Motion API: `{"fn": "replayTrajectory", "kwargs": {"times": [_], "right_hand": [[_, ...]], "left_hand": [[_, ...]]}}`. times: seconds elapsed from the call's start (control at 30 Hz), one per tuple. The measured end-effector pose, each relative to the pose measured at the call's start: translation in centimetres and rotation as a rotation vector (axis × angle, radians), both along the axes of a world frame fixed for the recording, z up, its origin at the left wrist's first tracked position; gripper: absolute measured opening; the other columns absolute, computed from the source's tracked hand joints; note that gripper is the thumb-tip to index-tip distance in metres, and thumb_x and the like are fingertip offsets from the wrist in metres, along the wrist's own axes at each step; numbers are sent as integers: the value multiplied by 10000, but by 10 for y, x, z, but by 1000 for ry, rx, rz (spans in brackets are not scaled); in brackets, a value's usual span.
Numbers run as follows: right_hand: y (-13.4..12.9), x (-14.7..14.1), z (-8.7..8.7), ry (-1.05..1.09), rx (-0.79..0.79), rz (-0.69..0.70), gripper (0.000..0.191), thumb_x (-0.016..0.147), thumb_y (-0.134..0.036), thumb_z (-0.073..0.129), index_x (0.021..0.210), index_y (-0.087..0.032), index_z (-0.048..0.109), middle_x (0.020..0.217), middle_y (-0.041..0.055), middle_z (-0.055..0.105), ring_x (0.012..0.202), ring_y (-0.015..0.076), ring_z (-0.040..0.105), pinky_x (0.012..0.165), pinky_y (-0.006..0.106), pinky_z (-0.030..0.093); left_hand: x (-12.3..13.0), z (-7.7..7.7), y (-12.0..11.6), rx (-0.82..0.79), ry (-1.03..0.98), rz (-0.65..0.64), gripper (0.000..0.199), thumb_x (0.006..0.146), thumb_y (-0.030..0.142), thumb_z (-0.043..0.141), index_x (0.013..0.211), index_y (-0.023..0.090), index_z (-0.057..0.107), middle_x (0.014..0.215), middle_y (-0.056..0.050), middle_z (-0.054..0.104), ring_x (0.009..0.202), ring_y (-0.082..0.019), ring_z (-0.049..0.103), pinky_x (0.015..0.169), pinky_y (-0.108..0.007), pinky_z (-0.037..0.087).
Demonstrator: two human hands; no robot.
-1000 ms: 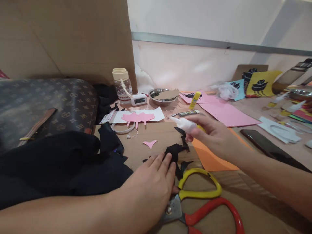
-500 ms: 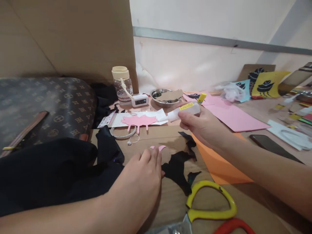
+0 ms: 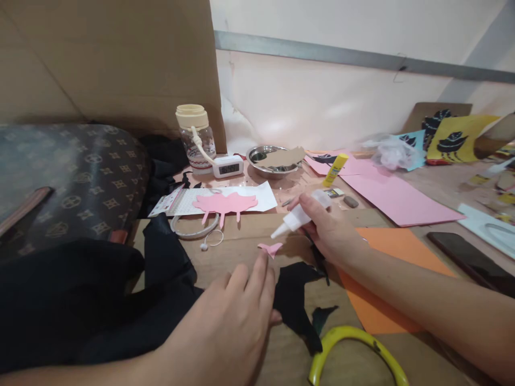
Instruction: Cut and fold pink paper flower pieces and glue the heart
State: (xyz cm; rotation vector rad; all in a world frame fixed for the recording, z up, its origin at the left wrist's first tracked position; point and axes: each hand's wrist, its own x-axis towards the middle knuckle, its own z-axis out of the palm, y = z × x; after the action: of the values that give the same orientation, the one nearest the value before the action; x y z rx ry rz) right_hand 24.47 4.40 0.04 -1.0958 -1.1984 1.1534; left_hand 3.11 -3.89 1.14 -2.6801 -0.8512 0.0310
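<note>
My right hand (image 3: 325,225) grips a white glue bottle (image 3: 300,217), tilted so its nozzle points down and left, a little above and to the right of a small pink paper piece (image 3: 270,249). My left hand (image 3: 237,305) lies on the cardboard (image 3: 237,252) with its fingers stretched out, and a fingertip touches the lower edge of that piece. Beyond it, a larger pink paper cutout (image 3: 225,202) with narrow strips rests on a white printed sheet (image 3: 263,195). Torn black scraps (image 3: 298,295) are just right of my left hand.
Yellow-handled scissors (image 3: 354,335) are at the front edge. Orange paper (image 3: 402,252), a phone (image 3: 466,257) and pink sheets (image 3: 396,195) lie right. Behind stand a jar (image 3: 197,142), a digital clock (image 3: 228,166), a metal bowl (image 3: 265,166) and a glue stick (image 3: 335,169). Black cloth (image 3: 80,300) spreads left.
My right hand has come down and nearer with the glue bottle, whose nozzle now slants toward the small pink piece. My left fingers uncover more of that piece. The view has shifted slightly.
</note>
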Motion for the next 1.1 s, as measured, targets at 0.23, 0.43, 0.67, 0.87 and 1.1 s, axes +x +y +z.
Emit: {"fn": "replayTrajectory", "kwargs": {"times": [0.23, 0.43, 0.67, 0.87, 1.1], "right_hand": [[3, -3, 0, -28, 43, -108, 438, 888, -600, 631, 674, -218, 639, 573, -25, 521, 491, 121, 434, 455, 263, 321], [-1, -2, 0, -83, 14, -59, 471, 877, -643, 612, 667, -226, 669, 525, -12, 519, 455, 139, 456, 427, 279, 340], [-6, -3, 1, -245, 62, -56, 492, 872, -684, 602, 713, -221, 663, 579, -29, 544, 508, 129, 472, 471, 261, 373], [-10, -7, 3, -366, 97, -8, 507, 871, -700, 592, 739, -219, 685, 524, -40, 508, 447, 109, 406, 418, 253, 303], [-1, -7, 7, 59, 21, -17, 475, 904, -610, 593, 669, -205, 671, 428, -60, 428, 364, 88, 339, 390, 227, 328]], "left_hand": [[4, -4, 16, -189, -31, 40, 630, 1041, 513, 332, 1474, 84, 491, 1527, -210, 485, 1042, -318, 683, 698, -388, 599], [6, -7, 19, -203, -80, 27, 661, 1019, 554, 380, 1447, 71, 525, 1479, -231, 535, 1034, -354, 681, 711, -431, 609], [5, -11, 18, -150, -74, 30, 693, 1010, 570, 392, 1449, 49, 519, 1465, -247, 542, 938, -340, 696, 632, -412, 591], [5, 1, 16, -217, -46, 63, 621, 991, 564, 457, 1377, 99, 600, 1325, -221, 645, 875, -323, 691, 574, -400, 554], [1, -3, 32, -393, -432, 106, 339, 1000, 411, 524, 1166, 176, 703, 1055, -103, 705, 750, -249, 673, 593, -364, 531]]}}
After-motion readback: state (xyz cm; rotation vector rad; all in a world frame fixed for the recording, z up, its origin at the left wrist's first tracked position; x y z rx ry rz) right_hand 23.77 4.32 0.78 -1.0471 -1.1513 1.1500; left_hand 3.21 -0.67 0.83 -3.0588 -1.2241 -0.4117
